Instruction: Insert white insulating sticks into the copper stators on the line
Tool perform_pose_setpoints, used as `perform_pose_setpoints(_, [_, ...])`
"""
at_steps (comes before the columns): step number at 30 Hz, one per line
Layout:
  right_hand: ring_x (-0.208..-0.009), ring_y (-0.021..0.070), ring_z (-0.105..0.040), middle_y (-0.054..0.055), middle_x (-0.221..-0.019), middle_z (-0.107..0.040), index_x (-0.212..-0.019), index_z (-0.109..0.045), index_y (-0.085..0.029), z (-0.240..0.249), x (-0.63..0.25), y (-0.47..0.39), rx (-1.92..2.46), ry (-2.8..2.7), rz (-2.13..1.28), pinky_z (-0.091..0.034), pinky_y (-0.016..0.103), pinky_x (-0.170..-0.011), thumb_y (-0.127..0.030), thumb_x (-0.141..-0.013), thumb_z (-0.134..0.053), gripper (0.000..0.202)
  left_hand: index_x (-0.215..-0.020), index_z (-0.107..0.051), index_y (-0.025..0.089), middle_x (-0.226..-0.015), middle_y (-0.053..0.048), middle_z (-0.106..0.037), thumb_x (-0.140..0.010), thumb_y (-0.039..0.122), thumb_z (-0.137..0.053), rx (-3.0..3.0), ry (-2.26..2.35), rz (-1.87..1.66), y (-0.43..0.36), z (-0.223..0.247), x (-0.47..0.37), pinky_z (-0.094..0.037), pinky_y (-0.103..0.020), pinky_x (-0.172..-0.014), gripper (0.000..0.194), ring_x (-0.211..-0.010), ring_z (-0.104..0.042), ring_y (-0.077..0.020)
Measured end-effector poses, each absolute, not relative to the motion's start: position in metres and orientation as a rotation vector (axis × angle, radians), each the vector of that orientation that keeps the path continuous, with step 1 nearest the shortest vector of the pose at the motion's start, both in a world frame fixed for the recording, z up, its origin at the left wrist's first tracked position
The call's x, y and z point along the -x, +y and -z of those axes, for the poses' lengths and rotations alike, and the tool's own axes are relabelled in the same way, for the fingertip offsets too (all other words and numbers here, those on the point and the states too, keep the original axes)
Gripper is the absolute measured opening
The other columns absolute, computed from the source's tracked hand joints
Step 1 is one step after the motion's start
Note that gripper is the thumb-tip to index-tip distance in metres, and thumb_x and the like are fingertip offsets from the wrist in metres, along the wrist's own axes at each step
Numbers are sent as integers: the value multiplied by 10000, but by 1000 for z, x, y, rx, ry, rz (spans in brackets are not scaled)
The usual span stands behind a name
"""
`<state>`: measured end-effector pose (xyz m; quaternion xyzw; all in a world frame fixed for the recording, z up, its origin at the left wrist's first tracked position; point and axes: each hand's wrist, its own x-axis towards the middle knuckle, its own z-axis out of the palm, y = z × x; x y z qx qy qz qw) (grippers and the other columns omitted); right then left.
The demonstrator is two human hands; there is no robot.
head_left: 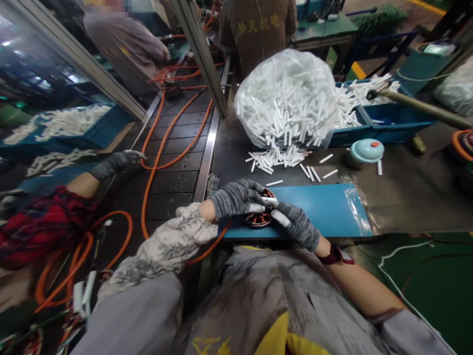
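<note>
A round, copper-wound motor stator [260,219] lies on a blue mat [318,209] in front of my body. My left hand [236,198], in a grey glove with pale fingertips, is curled round its left and far side. From the right, my right hand [298,224], gloved alike, is closed with its fingertips at the stator's edge. A short white tube [269,199] lies across the top of the stator, pinched at the right fingertips and close to the left ones. Fingers hide part of the stator.
Behind the mat, a clear bag [288,93] spills white tubes, beside blue bins [399,123] and a light-blue lidded jar [365,152]. Orange cords [158,153] cross the conveyor [177,172] at left. A co-worker's gloved hand [116,163] rests there; other people stand beyond.
</note>
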<state>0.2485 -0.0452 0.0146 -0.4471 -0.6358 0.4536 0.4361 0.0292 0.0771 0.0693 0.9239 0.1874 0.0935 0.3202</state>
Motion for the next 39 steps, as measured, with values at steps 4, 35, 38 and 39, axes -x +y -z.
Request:
perform_pose_setpoints(4, [-1281, 268, -641, 28, -1372, -697, -1375, -664, -297, -22, -248, -32, 1073, -1521, -1384, -443, 500, -1175, -459, -1012, -568, 410, -1362, -680, 265, -1480, -116, -570, -989, 374, -585, -2546, 543, -135, 64, -64, -28, -391, -490, -1206, 400, -1378, -526, -296])
perform_pose_setpoints(35, [-1091, 260, -707, 46, -1159, -780, -1129, -778, -225, -19, -243, -15, 1003, -1449, -1493, -535, 464, -1016, -416, -905, -717, 300, -1230, -619, 213, -1373, -129, -588, -747, 533, -759, -1515, 595, -673, 44, -41, -39, -483, -468, -1107, 595, -1265, -601, -307])
perform_pose_setpoints(38, [-970, 233, -717, 38, -1025, -792, -966, -789, -207, -14, -242, -15, 1073, -1494, -1374, -560, 413, -933, -427, -894, -730, 239, -1172, -696, 206, -1483, -122, -520, -820, 494, -703, -1630, 566, -502, 53, -53, -35, -433, -471, -1171, 455, -1386, -509, -317])
perform_pose_setpoints(39, [-940, 226, -716, 36, -991, -792, -932, -788, -205, -13, -242, -16, 1104, -1503, -1337, -563, 402, -913, -433, -892, -732, 238, -1147, -719, 204, -1500, -119, -513, -833, 470, -698, -1661, 558, -414, 56, -58, -33, -417, -467, -1188, 412, -1434, -459, -319])
